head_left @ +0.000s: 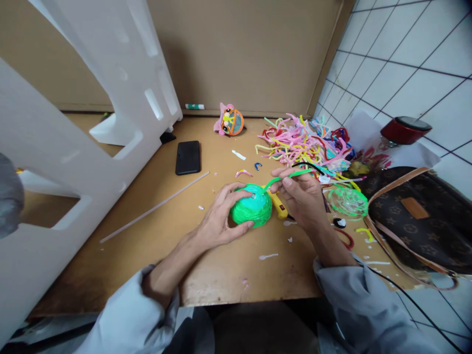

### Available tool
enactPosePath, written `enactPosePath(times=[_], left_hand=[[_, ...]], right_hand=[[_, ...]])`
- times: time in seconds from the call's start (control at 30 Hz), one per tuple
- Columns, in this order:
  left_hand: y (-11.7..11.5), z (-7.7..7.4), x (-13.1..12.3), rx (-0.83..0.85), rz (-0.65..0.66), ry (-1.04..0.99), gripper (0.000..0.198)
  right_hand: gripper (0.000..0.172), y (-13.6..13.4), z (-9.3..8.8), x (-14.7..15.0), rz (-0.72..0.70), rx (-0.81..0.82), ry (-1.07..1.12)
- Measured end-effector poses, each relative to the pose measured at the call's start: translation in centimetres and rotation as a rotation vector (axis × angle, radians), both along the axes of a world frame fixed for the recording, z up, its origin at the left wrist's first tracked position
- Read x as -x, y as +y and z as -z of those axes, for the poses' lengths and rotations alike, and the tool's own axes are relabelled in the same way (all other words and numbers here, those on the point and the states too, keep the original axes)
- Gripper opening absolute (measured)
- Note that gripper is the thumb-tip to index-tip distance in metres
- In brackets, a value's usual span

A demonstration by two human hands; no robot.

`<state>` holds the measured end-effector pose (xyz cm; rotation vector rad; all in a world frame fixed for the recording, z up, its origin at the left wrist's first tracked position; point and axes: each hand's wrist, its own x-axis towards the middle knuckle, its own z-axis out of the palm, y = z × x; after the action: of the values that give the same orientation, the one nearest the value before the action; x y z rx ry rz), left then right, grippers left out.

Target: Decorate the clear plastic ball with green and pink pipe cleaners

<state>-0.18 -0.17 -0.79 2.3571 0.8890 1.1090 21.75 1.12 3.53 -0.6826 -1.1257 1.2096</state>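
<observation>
My left hand (225,214) is wrapped around the left side of a bright green dome (254,212), which looks wound from fuzzy pipe cleaner and is paler green on top. Between the thumb and fingers of my right hand (297,194) is a green pipe cleaner (273,183). One end of that strip meets the upper right of the dome; the other sticks out past my fingers. Beneath my right hand lies a yellow glue gun (279,205), partly covered. A second green coiled piece (347,200), more see-through, sits to the right of my right wrist.
A heap of coloured pipe cleaners (306,142) fills the back right, beside a brown handbag (424,216) and a red-lidded jar (405,130). A black phone (188,157), a clear glue stick (155,207) and a small pink-and-orange figure (229,120) lie on the table. A white plastic panel (129,64) stands left.
</observation>
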Motion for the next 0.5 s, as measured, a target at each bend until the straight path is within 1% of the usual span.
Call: enactPosePath(times=[0.13,0.33,0.5], left_hand=[[0.04,0.04,0.04,0.011,-0.007,0.002,0.055],[0.03,-0.17,-0.08,0.002,-0.004,0.001,0.048],[0.01,-0.19,-0.10,0.005,-0.007,0.006,0.047]], right_hand=[[0.020,-0.45,-0.16,0.25,-0.043,0.000,0.018],[0.024,-0.78,-0.02,0.41,-0.036,0.015,-0.038],[0.022,-0.83,0.33,0.52,-0.053,-0.002,-0.040]])
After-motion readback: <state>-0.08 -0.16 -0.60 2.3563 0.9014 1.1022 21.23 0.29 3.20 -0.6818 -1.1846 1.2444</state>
